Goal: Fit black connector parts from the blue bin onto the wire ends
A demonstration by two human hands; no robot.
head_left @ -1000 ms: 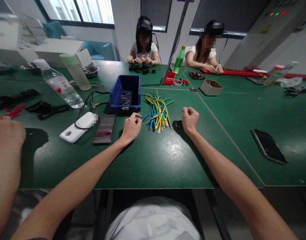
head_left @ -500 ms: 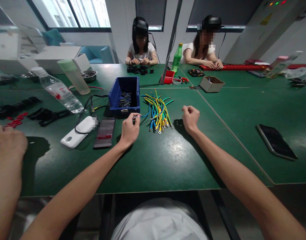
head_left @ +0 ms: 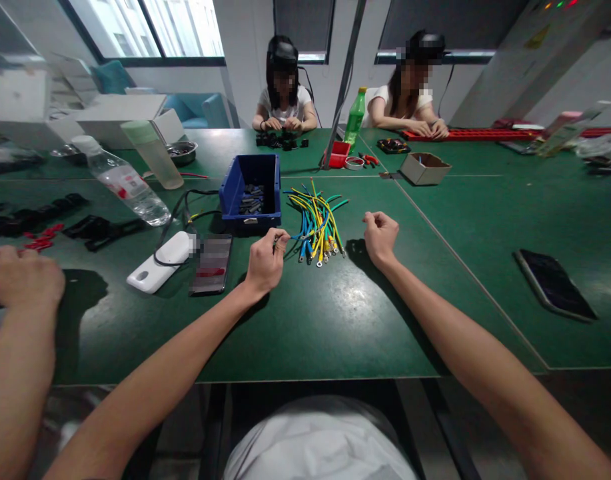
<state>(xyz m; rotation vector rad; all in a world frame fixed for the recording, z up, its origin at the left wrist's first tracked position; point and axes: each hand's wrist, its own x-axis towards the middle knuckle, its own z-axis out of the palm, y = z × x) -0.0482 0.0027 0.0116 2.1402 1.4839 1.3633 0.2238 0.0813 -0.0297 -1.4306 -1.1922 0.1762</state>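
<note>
Loose coloured wires point(head_left: 319, 225) lie between our left hand point(head_left: 266, 261) and right hand point(head_left: 381, 235).
The left pinches a blue wire point(head_left: 296, 237); the right curls into a fist, and we cannot tell whether it holds anything.

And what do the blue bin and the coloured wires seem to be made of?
The blue bin: probably plastic, with slight sheen on evenly coloured walls. The wires: likely plastic-coated, since smooth yellow, green and blue covers show. Their ring ends: probably metal, silvery and shiny.
</note>
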